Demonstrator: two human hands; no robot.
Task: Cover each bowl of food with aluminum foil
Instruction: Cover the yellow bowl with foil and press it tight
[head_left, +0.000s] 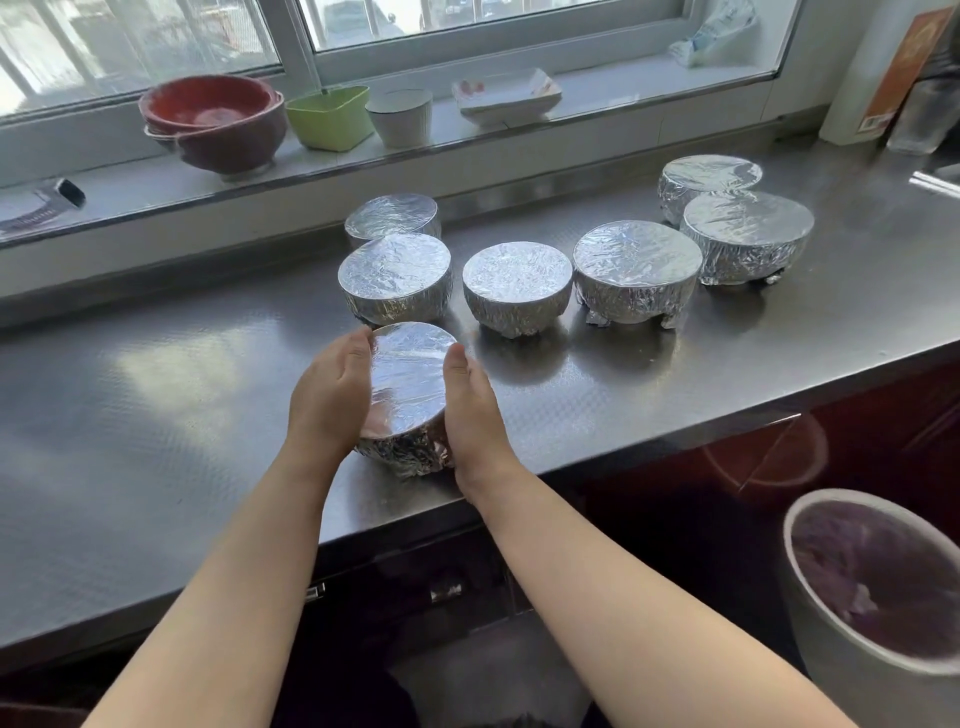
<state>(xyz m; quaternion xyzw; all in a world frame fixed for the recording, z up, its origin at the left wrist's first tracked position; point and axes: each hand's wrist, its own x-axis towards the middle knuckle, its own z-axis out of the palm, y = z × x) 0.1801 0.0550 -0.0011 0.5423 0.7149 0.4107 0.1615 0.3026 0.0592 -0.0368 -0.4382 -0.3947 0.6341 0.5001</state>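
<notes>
A foil-covered bowl (410, 374) sits near the front edge of the steel counter (156, 395). My left hand (332, 389) cups its left side and my right hand (472, 410) cups its right side, thumbs along the rim. The fingers curve down round the foil-wrapped wall and are partly hidden. Behind it stand several more foil-covered bowls: two at the left (395, 273) (392, 215), one in the middle (517, 280), and three towards the right (636, 260) (748, 228) (709, 174).
On the window sill stand stacked red bowls (213, 117), a green container (330, 114), a white cup (400, 114) and a white dish (506, 96). A white bin with a purple liner (872, 587) stands on the floor at the lower right. An orange box (904, 67) leans at the far right.
</notes>
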